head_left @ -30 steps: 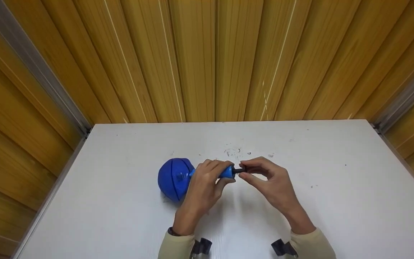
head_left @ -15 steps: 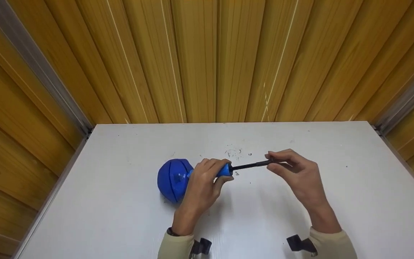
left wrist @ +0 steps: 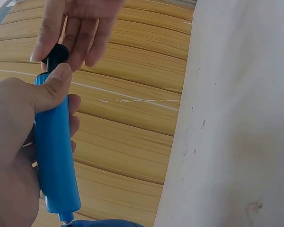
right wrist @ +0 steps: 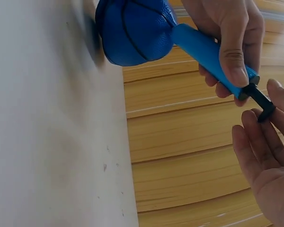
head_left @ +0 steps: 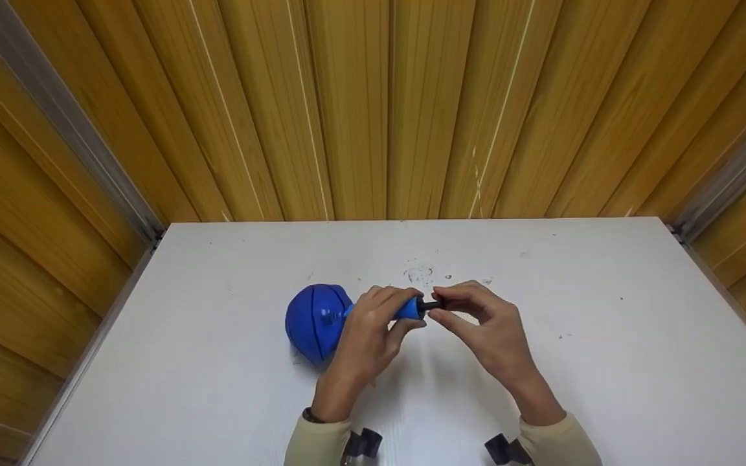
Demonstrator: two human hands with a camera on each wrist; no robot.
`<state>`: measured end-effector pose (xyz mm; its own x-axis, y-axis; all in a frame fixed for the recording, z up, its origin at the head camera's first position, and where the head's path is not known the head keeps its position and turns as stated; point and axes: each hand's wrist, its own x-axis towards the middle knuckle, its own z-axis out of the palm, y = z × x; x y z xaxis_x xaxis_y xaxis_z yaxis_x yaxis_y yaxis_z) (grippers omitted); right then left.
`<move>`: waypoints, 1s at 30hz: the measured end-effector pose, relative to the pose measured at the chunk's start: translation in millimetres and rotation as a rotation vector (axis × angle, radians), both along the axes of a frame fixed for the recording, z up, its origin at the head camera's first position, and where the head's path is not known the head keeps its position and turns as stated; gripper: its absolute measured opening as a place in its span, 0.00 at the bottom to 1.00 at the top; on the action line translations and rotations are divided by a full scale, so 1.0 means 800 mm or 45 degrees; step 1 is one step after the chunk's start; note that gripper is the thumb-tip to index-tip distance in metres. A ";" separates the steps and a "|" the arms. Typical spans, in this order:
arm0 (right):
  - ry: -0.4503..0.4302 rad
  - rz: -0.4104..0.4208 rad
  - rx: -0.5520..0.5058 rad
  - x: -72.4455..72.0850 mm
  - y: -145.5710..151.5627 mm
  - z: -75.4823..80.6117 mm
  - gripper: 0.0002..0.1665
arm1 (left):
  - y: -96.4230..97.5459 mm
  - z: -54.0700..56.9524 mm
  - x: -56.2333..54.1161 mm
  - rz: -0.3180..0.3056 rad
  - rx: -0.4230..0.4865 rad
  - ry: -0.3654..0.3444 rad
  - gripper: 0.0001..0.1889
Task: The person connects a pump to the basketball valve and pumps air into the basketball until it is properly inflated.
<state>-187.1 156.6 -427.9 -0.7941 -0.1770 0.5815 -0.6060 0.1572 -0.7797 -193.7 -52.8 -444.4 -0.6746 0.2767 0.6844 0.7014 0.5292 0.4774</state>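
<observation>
A blue hand pump (left wrist: pixel 57 156) is gripped round its barrel by my left hand (head_left: pixel 364 333), thumb along one side. The thumb and fingertips of my right hand (head_left: pixel 489 330) pinch the black handle (right wrist: pixel 267 112) at the pump's end. Only a short length of black rod shows between handle and barrel in the head view. At the pump's other end is a dark blue ball (head_left: pixel 313 323) with black seams, dented and not fully round. The right wrist view shows the pump's tip meeting the ball.
The white table (head_left: pixel 217 388) carries dark scuff marks (head_left: pixel 419 272) beyond the hands. Wood-patterned panels (head_left: pixel 360 110) rise at the back and sides. Small black devices (head_left: pixel 508 449) are worn at both wrists.
Half a second ago my right hand had drawn the handle out to the right, with a long rod showing. Now the rod is back in the barrel. My left hand stays nearly still.
</observation>
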 end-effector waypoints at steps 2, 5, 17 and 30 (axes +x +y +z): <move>0.050 -0.021 0.035 0.000 0.011 0.008 0.20 | -0.004 0.001 -0.002 0.003 0.009 -0.017 0.19; 0.072 -0.083 0.020 0.001 0.034 0.021 0.20 | -0.010 0.003 -0.005 0.038 0.024 -0.027 0.19; -0.025 0.003 -0.179 -0.006 0.034 0.015 0.19 | -0.003 0.003 0.000 0.010 0.048 -0.073 0.18; -0.019 0.033 -0.031 -0.005 0.001 -0.005 0.21 | 0.002 0.002 0.001 -0.040 0.022 -0.115 0.19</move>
<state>-191.1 157.7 -431.7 -0.7981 -0.1832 0.5739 -0.5978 0.1223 -0.7923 -192.8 -51.1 -442.9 -0.7247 0.2871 0.6263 0.6714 0.4986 0.5483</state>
